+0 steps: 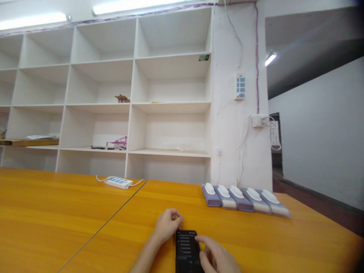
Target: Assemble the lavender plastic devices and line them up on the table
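Note:
A black smartphone [187,248] lies at the table's near side, its dark screen lit with lines of pale text too small to read. My left hand [167,226] rests on the table by the phone's top left corner. Its fingers are curled with the tips together, and whatever may be between them is hidden. Over the phone's right edge is my right hand [217,256], index finger stretched toward the upper right of the screen and thumb apart, lower down. The frame does not show whether that fingertip touches the glass. The phone's lower end is cut off by the frame.
Several purple and white boxes [241,203] with white devices on top stand in a row at the back right of the orange table [113,242]. A white power strip [118,182] with a cord lies at the back. White shelves [170,153] rise behind the table.

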`<state>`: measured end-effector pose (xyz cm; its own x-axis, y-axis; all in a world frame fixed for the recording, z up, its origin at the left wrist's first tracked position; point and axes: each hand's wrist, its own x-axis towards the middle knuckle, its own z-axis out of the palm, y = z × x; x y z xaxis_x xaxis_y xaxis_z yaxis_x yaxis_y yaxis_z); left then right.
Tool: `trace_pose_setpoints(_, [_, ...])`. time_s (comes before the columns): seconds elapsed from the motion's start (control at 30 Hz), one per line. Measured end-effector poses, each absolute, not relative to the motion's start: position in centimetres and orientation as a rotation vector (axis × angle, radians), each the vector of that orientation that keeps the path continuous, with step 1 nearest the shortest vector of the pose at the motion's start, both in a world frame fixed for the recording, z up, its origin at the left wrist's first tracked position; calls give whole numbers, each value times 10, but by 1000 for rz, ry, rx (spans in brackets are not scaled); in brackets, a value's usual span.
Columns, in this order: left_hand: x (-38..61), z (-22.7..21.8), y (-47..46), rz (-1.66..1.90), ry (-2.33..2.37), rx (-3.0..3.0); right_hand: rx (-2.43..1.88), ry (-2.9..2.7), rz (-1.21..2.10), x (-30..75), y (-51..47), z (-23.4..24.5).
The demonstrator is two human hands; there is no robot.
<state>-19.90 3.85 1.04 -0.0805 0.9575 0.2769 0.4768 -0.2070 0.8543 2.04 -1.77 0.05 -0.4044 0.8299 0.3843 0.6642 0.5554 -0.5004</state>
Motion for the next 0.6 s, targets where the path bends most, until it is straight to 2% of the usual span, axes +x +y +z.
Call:
trace_pose_setpoints(0.23, [-199,11,39,1225,1567,1703,-1143,-2270,298,16,-20,23])
trace_pose_setpoints(0.6, [-198,15,35,1207,1559,1699,-1095,-2283,313,17,-24,23])
